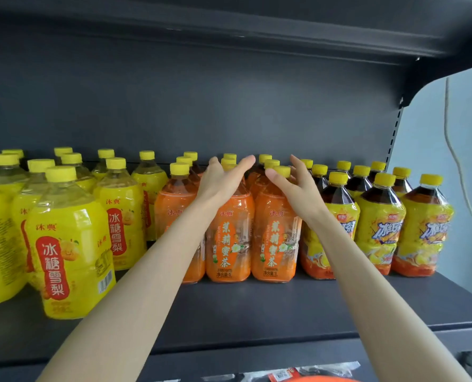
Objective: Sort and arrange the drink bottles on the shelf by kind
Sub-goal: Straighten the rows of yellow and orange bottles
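Three kinds of yellow-capped bottles stand on the dark shelf (257, 307). Yellow pear-drink bottles (69, 244) fill the left. Orange jasmine-tea bottles (229, 238) stand in the middle, and dark iced-tea bottles (381, 227) with yellow labels stand on the right. My left hand (221, 177) lies with straight fingers over the top of the middle front orange bottle, hiding its cap. My right hand (292, 183) reaches over the shoulder of the right front orange bottle (276, 238), fingers spread beside its cap (282, 171). Neither hand plainly grips anything.
A dark back panel and an upper shelf (229, 31) close the space above. The shelf's right upright (394, 133) ends the row, with a pale wall and a hanging cord (449, 139) beyond. Packaged goods (284, 374) show on the level below.
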`<state>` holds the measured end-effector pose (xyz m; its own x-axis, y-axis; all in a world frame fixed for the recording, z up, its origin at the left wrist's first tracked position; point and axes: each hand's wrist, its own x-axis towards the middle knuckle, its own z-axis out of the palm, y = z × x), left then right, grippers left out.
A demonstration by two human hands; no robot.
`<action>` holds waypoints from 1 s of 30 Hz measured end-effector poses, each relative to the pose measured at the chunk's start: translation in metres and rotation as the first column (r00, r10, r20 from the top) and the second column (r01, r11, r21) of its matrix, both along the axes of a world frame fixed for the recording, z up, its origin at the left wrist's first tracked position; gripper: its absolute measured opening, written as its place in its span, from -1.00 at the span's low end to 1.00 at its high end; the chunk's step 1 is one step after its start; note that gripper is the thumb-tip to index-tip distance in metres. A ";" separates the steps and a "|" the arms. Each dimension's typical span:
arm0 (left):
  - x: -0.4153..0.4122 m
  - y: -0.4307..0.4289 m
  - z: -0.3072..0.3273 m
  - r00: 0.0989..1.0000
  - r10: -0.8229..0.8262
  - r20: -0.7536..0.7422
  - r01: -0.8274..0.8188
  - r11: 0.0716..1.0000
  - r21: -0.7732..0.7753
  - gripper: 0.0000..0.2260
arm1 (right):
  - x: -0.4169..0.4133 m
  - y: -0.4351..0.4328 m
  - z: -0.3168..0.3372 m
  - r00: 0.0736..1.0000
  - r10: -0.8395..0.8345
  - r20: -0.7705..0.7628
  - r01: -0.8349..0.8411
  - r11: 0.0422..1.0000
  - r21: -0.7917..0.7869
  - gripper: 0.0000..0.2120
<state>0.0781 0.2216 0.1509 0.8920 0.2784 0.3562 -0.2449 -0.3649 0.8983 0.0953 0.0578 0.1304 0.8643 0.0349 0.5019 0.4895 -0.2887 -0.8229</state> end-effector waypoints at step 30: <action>0.001 -0.007 -0.010 0.976 0.098 0.193 -0.133 0.976 0.174 -0.48 | 0.008 -0.001 -0.002 0.997 -0.043 0.060 0.046 0.998 -0.040 -0.35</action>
<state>0.0788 0.2151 0.1409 0.7730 0.2898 0.5644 -0.3442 -0.5557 0.7568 0.1031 0.0569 0.1280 0.8343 0.0191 0.5510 0.5229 -0.3444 -0.7797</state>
